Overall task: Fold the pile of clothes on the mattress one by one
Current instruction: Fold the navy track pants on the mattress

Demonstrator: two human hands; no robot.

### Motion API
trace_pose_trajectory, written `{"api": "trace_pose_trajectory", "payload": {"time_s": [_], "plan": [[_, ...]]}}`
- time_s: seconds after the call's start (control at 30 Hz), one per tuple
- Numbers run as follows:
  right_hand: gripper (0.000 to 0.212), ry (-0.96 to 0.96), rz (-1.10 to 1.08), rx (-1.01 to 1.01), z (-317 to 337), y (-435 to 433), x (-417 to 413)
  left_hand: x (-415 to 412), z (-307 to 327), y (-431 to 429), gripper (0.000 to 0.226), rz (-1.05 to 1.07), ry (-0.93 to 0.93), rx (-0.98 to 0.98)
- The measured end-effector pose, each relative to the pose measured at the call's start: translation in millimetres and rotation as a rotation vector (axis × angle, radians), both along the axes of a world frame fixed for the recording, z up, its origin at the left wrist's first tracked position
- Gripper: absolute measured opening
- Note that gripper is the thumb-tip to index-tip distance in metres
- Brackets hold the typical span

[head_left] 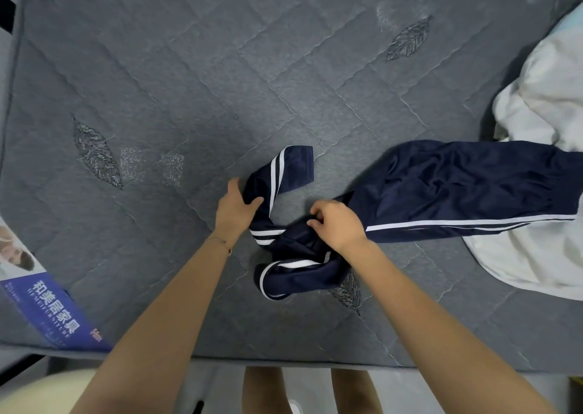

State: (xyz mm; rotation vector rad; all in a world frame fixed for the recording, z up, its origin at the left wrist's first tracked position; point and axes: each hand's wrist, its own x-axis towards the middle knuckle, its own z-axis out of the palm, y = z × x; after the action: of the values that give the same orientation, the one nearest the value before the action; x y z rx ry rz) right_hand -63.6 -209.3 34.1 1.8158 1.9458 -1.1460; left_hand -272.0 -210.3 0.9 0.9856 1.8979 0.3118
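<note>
Even soft light, faint shadows by hands point(239, 207), sharp center (edges bend w/ wide-angle).

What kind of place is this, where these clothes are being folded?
Probably a bedroom at home: a bare grey quilted mattress with a blue brand label at its corner, a heap of white fabric on its right side, and navy striped trousers spread on it.

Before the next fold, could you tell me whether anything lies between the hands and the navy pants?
Nothing visible does: the left hand and right hand both grip the pants, whose right end lies against the white clothes.
</note>
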Motion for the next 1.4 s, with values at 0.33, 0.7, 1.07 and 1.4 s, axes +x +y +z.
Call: {"api": "trace_pose_trajectory", "payload": {"time_s": [0.33,0.7,1.07,1.4], "plan": [[0.062,0.081,0.133,0.083,-12,6,10,10,41,-7,0.021,0.623,-0.041,0.658],[0.014,0.196,-0.234,0.196,-3,33,-15,-14,19,-13,0.046,-0.136,0.216,0.335],[0.021,0.18,0.037,0.115,-37,17,-17,-49,-13,-6,0.026,-0.611,0.584,0.453],[0.028,0.357,-0.457,0.259,-24,47,-30,-72,47,36,0.022,-0.409,0.329,0.641]]}}
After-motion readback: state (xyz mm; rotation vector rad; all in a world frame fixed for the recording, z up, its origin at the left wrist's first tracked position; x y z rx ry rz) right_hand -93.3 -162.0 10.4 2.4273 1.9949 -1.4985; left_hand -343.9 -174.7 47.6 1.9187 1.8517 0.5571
